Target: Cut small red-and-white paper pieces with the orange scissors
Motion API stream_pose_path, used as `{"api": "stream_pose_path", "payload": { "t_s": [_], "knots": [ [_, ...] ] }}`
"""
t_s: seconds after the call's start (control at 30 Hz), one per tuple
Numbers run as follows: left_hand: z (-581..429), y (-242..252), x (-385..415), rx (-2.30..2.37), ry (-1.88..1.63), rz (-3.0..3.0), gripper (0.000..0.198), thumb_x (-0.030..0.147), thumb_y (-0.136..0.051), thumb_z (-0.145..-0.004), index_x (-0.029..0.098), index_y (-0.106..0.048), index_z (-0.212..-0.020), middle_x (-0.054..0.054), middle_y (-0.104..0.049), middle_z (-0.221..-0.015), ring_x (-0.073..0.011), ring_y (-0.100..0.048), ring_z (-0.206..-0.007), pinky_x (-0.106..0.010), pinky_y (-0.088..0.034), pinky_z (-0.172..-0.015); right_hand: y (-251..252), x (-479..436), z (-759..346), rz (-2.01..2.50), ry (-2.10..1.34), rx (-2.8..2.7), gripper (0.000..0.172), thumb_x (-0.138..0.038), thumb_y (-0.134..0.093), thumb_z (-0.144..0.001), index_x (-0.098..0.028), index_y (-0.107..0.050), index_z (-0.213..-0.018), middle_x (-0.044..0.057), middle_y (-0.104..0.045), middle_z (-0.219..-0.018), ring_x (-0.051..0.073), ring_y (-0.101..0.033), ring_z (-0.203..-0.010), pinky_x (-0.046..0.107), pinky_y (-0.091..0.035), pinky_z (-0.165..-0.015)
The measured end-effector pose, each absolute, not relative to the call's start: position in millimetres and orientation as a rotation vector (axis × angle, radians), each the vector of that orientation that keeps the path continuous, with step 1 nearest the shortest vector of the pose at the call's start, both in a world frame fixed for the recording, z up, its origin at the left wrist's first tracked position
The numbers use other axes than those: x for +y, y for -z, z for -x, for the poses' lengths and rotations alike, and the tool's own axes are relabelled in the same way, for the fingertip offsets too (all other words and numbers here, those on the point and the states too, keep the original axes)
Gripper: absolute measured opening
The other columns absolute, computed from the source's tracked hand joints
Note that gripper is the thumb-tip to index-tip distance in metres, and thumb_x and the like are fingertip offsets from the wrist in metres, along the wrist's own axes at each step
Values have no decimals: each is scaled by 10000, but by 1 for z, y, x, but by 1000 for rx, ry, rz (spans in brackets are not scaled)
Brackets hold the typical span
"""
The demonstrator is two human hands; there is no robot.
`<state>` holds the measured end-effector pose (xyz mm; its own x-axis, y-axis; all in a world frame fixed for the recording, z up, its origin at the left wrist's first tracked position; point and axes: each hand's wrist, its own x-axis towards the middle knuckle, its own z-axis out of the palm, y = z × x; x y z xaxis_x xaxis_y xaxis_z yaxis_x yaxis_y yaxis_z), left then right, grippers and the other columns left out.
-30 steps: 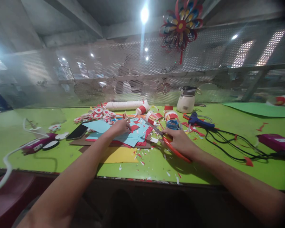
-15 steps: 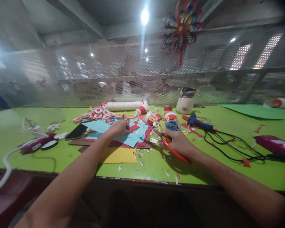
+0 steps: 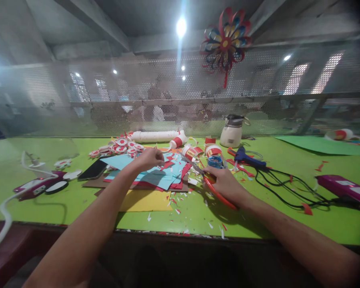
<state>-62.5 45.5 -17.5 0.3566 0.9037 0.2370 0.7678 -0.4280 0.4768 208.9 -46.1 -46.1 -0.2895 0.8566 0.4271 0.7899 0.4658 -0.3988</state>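
Observation:
My left hand (image 3: 150,159) is closed, fingertips together, over the pile of light blue paper (image 3: 156,176). Whatever it may pinch is hidden behind the fingers. Small red paper pieces (image 3: 168,164) lie beside its fingertips. On the right, my right hand (image 3: 223,185) grips scissors with orange-red handles (image 3: 219,194), the blades pointing up and left toward the paper pile. Just beyond this hand stands a blue roll (image 3: 215,162), near red-and-white paper cup pieces (image 3: 213,150). Red-and-white paper discs (image 3: 120,145) are heaped behind the left hand.
A blue glue gun (image 3: 248,158) with black cords lies to the right, near a purple power strip (image 3: 345,188). A white jug (image 3: 231,132) stands at the back. A phone (image 3: 93,168) and another purple strip (image 3: 37,185) are on the left. Paper scraps litter the green table (image 3: 195,218).
The view has tilted and shifted slightly. A small red-and-cream piece seen at my left fingertips before no longer shows there. My right hand keeps its hold on the scissors.

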Motion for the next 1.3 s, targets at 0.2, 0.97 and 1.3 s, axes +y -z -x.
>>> {"api": "stream_pose_path", "payload": {
  "t_s": [0.2, 0.97, 1.3],
  "knots": [
    [62, 17, 43, 1462, -822, -2289, 173, 265, -624, -604, 150, -663, -728, -36, -662, -678, -145, -564, -625, -240, -385, -567, 46, -44, -209, 1409, -141, -2081, 381, -156, -538, -665, -152, -662, -1025, 95, -717, -926, 243, -651, -782, 313, -479, -695],
    [30, 13, 6, 830, -875, -1793, 178, 258, -662, -673, 160, -706, -815, -61, -674, -747, -117, -551, -656, -262, -437, -645, 23, -63, -202, 1200, -463, -1810, 310, -292, -497, -796, -149, -554, -1065, -5, -556, -649, 129, -526, -526, 243, -474, -512],
    [0, -10, -9, 640, -858, -1892, 160, 232, -646, -691, 139, -708, -806, -43, -661, -642, -114, -568, -604, -250, -440, -616, 1, -55, -191, 1109, -695, -1786, 278, -385, -632, -708, -135, -617, -829, -27, -547, -532, 120, -530, -458, 232, -445, -452]
  ]
}}
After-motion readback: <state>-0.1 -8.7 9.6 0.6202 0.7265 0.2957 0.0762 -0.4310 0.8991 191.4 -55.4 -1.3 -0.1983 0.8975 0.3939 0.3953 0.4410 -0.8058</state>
